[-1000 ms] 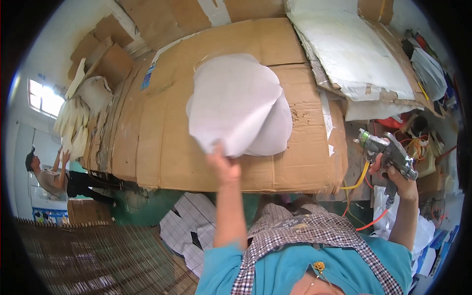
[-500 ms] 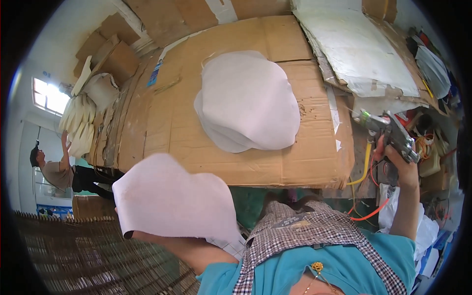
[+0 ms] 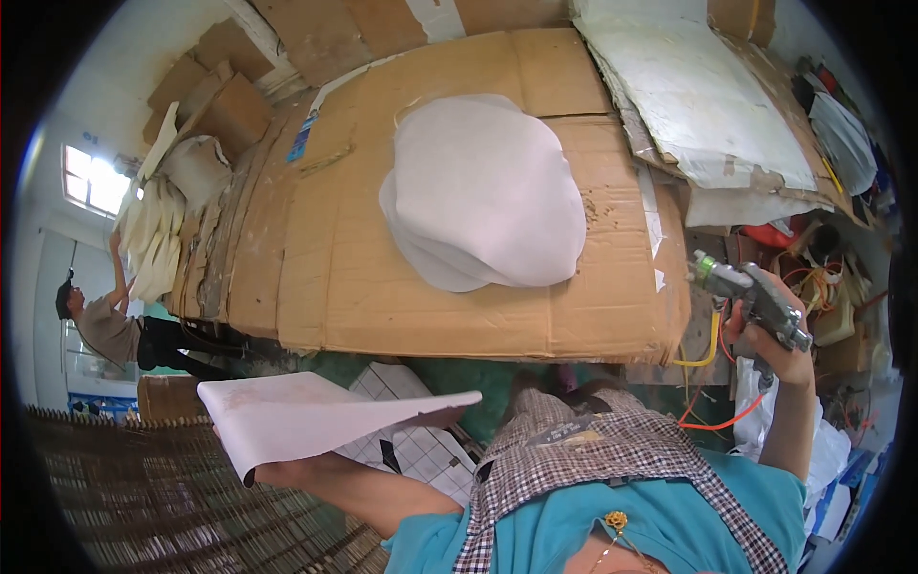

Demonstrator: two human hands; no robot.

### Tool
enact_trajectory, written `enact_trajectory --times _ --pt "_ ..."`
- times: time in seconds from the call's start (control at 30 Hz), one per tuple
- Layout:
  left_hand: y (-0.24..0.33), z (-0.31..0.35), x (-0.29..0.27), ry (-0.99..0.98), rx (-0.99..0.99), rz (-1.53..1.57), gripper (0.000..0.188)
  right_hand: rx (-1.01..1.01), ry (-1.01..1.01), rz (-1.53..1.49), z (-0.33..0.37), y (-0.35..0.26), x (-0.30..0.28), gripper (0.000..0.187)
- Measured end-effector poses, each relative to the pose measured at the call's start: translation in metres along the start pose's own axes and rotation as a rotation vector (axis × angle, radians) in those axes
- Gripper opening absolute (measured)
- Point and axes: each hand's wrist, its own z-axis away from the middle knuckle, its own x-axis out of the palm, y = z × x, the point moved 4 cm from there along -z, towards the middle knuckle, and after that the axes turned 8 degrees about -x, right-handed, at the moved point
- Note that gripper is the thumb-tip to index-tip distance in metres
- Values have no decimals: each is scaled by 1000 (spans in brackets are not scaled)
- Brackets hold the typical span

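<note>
A pale pink sheet of leather-like material, its edge curved, rests over my left hand, which carries it from below at the left of the table. Most of that hand's fingers are hidden by the sheet. My right hand is wrapped round a grey metal spray gun, whose green-tipped nozzle points left beyond the table's right edge. A loose stack of the same pale sheets lies in the middle of the cardboard-covered table, apart from both hands.
An orange hose and a yellow hose run below the gun. A slatted rack stands at lower left. A white-topped board lies at far right. Another person reaches toward hanging pale pieces at left.
The sheet over my left hand has tilted from facing up to nearly edge-on and shifted slightly left. The spray gun has turned and lowered a little in my right hand.
</note>
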Motion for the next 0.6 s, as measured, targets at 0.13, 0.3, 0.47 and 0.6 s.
enact_trajectory --times 0.13,0.3,0.47,0.6 --pt "1 -1 -1 23 -12 22 37 117 205 8 13 -3 -19 60" --pt "0 0 -2 64 -29 81 36 85 -25 -6 8 -1 -1 62" --pt "-2 12 4 -98 199 -236 39 41 123 10 -17 1 13 40" --pt "-1 16 4 -128 293 -333 42 55 167 55 -31 0 15 22"
